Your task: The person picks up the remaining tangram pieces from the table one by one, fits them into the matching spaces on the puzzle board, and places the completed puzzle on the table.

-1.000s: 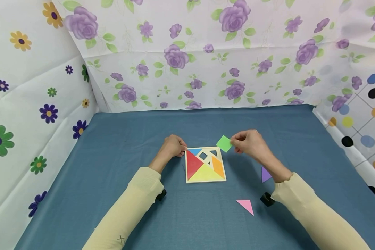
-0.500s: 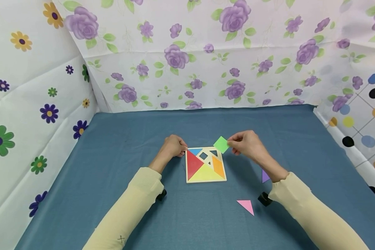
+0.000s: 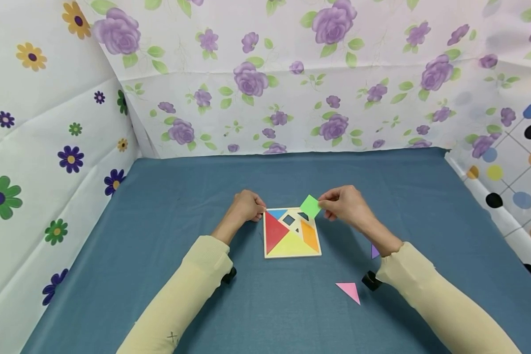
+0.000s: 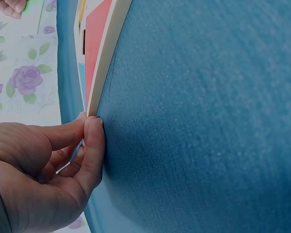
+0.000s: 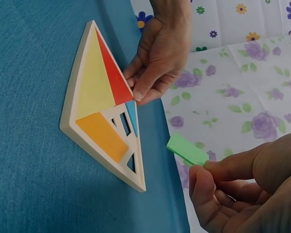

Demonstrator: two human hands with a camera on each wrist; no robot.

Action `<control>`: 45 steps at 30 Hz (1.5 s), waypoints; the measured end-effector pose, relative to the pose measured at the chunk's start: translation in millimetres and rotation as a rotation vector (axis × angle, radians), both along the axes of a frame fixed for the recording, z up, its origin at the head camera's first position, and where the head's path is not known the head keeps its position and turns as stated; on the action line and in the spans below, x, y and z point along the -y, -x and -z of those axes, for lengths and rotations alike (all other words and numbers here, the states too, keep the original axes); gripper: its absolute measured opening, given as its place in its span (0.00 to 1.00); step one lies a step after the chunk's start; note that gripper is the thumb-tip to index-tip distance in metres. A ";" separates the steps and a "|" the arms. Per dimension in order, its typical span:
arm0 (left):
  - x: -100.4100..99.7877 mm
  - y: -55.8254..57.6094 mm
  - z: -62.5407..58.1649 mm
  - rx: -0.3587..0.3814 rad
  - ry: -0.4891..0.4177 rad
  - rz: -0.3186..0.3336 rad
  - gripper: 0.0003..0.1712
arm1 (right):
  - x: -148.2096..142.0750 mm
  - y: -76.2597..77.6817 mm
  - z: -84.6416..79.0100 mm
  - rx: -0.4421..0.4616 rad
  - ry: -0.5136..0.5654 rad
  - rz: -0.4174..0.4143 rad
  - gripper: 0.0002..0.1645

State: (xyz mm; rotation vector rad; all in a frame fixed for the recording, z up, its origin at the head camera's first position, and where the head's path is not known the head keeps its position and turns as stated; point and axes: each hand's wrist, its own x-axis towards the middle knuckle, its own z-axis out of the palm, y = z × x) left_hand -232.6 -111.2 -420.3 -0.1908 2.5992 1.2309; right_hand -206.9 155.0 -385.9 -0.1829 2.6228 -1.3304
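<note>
A wooden tangram board (image 3: 298, 215) lies on the blue cloth, with red, yellow, orange and blue pieces set in it and several bare cut-outs. My left hand (image 3: 245, 206) pinches its far left corner between thumb and fingers; the left wrist view shows this hand (image 4: 43, 170) up close. Between the thumb and fingers of my right hand (image 3: 346, 202) is a green square tangram piece (image 3: 310, 206), held above the board's far right corner. From the right wrist, the green square (image 5: 186, 149) appears tilted and apart from the board (image 5: 70, 104).
A pink triangle (image 3: 349, 292) lies on the cloth (image 3: 181, 275) right of and nearer than the board. Beneath my right wrist a purple triangle (image 3: 374, 251) is partly hidden. Flowered sheets (image 3: 283, 118) border the cloth at the back and sides.
My right hand has moved left with the green square, from beside the board's far right corner to over it. My left hand stays at the board's corner.
</note>
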 end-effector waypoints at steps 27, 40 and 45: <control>-0.4 -0.3 -1.1 0.008 -0.016 -0.001 0.04 | 13.8 6.7 12.6 0.024 0.025 -0.042 0.12; 0.8 -1.1 -3.0 0.019 -0.022 0.003 0.04 | 22.9 9.1 17.5 0.036 0.015 -0.041 0.12; 0.4 -0.6 -2.9 0.015 -0.019 0.000 0.04 | 24.8 9.3 19.0 0.049 0.028 -0.045 0.12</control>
